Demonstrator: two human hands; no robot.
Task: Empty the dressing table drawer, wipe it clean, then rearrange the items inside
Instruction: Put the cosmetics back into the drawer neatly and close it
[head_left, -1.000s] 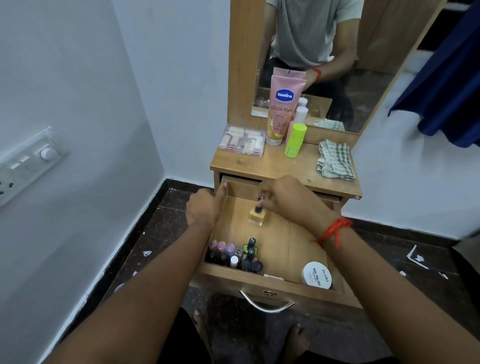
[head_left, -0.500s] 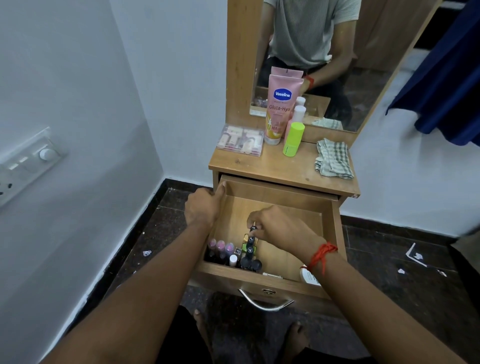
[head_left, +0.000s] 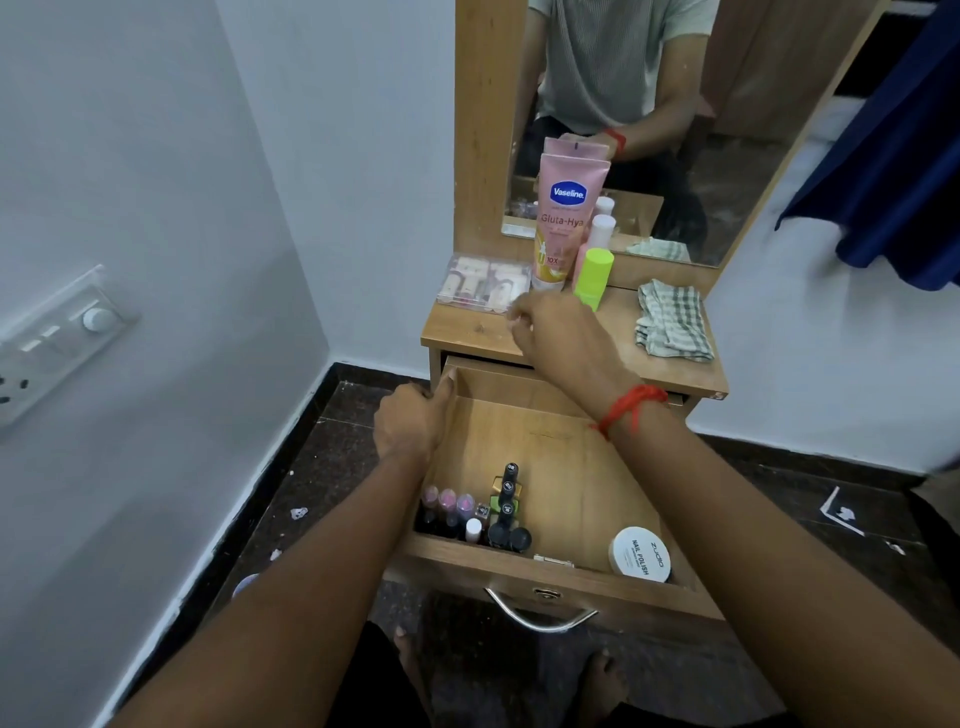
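Reaching up and forward over the tabletop (head_left: 670, 364) with the right hand (head_left: 558, 332), red thread at the wrist, fingers loosely curled and slightly blurred; no way to tell whether anything small is pinched there, though nothing shows between them. Gripping the left wall of the open drawer (head_left: 550, 571) with the left hand (head_left: 413, 423), thumb hooked over the rim, fingers closed on the wood.

Waiting on the tabletop, still to go back: a clear plastic case (head_left: 483, 285) just left of and beyond the right fingertips, lying flat with its long side running left to right; a pink Vaseline tube (head_left: 563, 218) standing upright on its cap straight ahead, near the mirror (head_left: 727, 130); a green stick (head_left: 593, 278) tilted just right of the tube; a white-capped bottle (head_left: 601, 231) behind it; a folded checked cloth (head_left: 672, 325) well off to the right.

Already back inside the drawer: small nail polish bottles (head_left: 478, 514) clustered in the front left corner, and a round white nail polish tub (head_left: 641, 555) at the front right. Bare wood across the middle and back.

Judged as mid-rearranging, with the right hand far nearer the remaining items. Probably the case next, closest to the fingertips; best taken across its short side.
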